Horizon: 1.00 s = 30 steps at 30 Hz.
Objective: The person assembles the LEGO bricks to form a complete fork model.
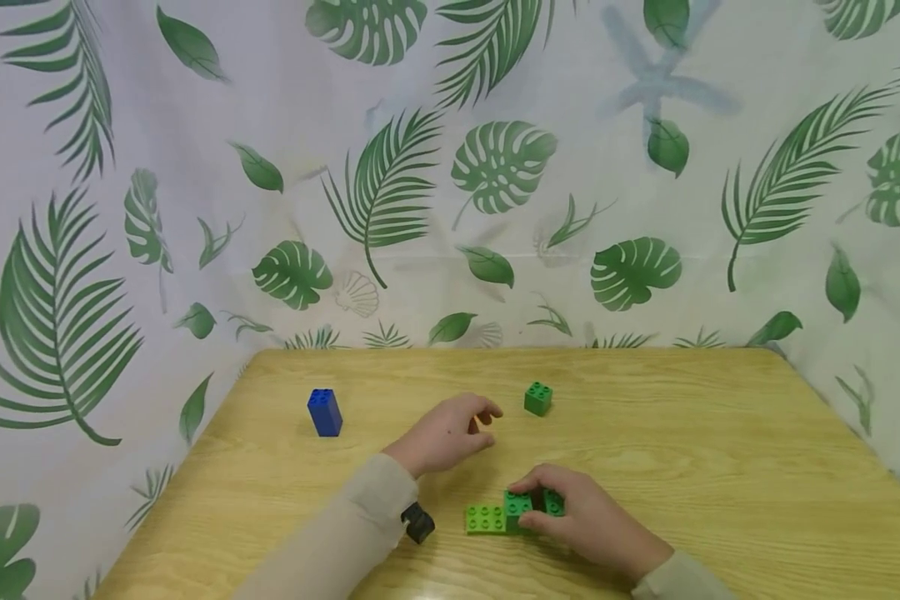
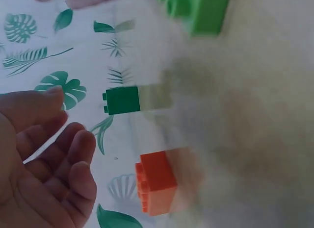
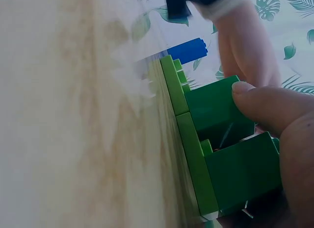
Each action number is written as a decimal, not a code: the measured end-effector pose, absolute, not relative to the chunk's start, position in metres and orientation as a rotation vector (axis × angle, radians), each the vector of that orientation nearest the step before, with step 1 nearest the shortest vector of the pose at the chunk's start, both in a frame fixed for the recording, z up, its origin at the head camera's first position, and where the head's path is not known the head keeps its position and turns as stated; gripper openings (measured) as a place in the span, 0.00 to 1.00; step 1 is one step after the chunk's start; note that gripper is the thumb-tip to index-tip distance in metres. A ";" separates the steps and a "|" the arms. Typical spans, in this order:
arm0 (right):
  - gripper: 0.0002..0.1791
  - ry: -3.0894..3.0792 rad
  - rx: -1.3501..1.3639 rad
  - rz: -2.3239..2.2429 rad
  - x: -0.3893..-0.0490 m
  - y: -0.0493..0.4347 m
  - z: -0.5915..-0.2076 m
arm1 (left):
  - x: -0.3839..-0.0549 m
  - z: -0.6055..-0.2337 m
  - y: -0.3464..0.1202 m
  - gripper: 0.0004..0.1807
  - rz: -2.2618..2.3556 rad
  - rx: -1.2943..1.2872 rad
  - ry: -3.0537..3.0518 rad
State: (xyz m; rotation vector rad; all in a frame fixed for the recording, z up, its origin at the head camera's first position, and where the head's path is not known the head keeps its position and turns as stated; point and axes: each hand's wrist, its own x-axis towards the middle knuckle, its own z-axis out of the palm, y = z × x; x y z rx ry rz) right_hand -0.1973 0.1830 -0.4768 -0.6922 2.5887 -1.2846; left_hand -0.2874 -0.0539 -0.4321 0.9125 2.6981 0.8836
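Note:
My right hand (image 1: 585,521) grips a dark green brick (image 1: 518,515), thumb on the near side and fingers over the far side. That brick sits on light green flat bricks (image 1: 484,520) laid end to end on the table. A second dark green brick (image 3: 245,171) stands on them, separated by a narrow gap and partly hidden by the right hand in the head view. My left hand (image 1: 450,433) hovers above the table with loosely bent fingers and nothing in it. Nearest its fingertips stands a small green brick (image 1: 537,400), also visible in the left wrist view.
A tall blue brick block (image 1: 326,413) stands at the table's left. An orange brick (image 2: 157,184) shows in the left wrist view but not in the head view. Leaf-patterned cloth (image 1: 495,283) hangs behind the wooden table (image 1: 720,433).

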 end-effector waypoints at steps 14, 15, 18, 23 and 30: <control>0.15 2.551 -0.750 -1.296 -0.198 0.186 -0.480 | -0.348 -0.433 0.000 0.28 0.664 0.968 2.743; 0.15 2.547 -0.757 -1.300 -0.199 0.186 -0.480 | -0.351 -0.435 0.003 0.29 0.648 0.962 2.745; 0.15 2.543 -0.761 -1.298 -0.199 0.186 -0.481 | -0.355 -0.437 0.010 0.31 0.604 0.964 2.736; 0.15 2.521 -0.748 -1.308 -0.198 0.187 -0.481 | -0.355 -0.441 0.021 0.27 0.568 0.947 2.740; 0.15 2.493 -0.734 -1.323 -0.198 0.189 -0.478 | -0.354 -0.443 0.023 0.12 0.556 0.946 2.806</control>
